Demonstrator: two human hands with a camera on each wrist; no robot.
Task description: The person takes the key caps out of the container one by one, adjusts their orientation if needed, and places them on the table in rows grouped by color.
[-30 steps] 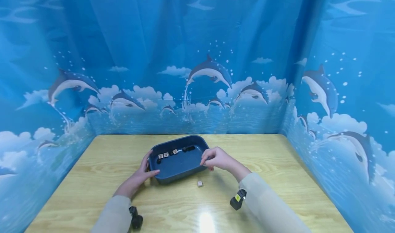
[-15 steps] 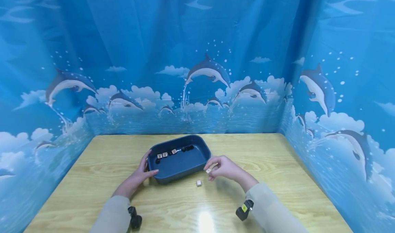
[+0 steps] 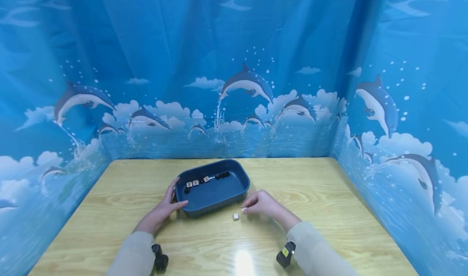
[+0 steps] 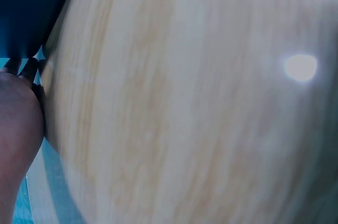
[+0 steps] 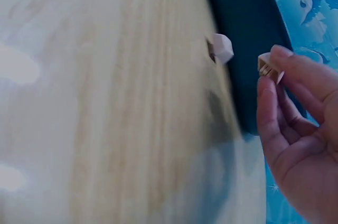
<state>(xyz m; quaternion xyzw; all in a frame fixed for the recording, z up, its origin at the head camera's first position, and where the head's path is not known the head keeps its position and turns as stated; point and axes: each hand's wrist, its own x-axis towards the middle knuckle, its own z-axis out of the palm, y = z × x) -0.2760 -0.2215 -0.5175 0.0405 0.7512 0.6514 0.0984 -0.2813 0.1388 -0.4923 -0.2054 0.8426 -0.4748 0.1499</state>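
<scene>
Dolphin-print curtain (image 3: 175, 65) backs the worktop (image 3: 310, 182). Left hand (image 3: 170, 203) grips the tray (image 3: 219, 205); right hand (image 3: 262, 203) pinches one pale cap (image 3: 244, 210), a second cap (image 3: 235, 217) just left. Handling caps singly seems underway; next likely needs a steady pinch.

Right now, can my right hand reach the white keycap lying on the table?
Likely yes; nothing visible separates your right hand from the loose keycap, though that hand pinches another keycap.
</scene>
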